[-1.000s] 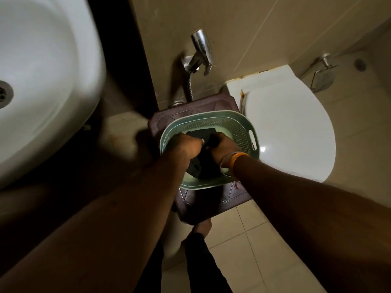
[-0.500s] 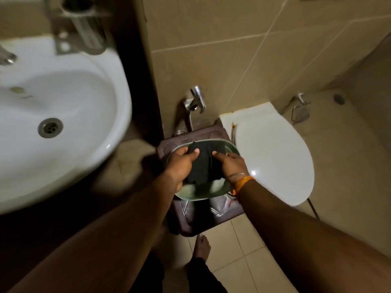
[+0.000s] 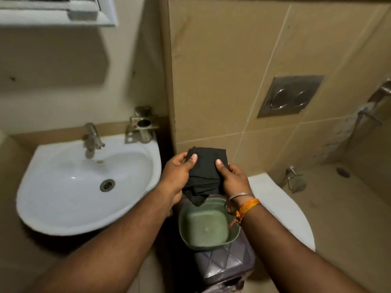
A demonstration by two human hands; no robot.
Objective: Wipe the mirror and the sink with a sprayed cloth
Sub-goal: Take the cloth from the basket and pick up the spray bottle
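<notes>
A black cloth (image 3: 205,172) is held up between both hands, above a green plastic basket (image 3: 184,231). My left hand (image 3: 176,176) pinches its left side, thumb on top. My right hand (image 3: 231,179) pinches its right side. The cloth's lower folds hang toward the basket. The white sink (image 3: 63,199) with its tap (image 3: 91,138) sits to the left, about level with my hands. The lower edge of the mirror cabinet (image 3: 57,15) shows at the top left.
The basket stands on a dark purple stool (image 3: 224,265). A white closed toilet lid (image 3: 281,210) is at the right, a steel flush plate (image 3: 289,96) on the tiled wall above it. A metal holder (image 3: 143,127) is fixed by the sink.
Both hands have lifted the black cloth out of the green basket and up in front of the wall. The view has tilted up, bringing the whole sink and the mirror cabinet's edge into sight.
</notes>
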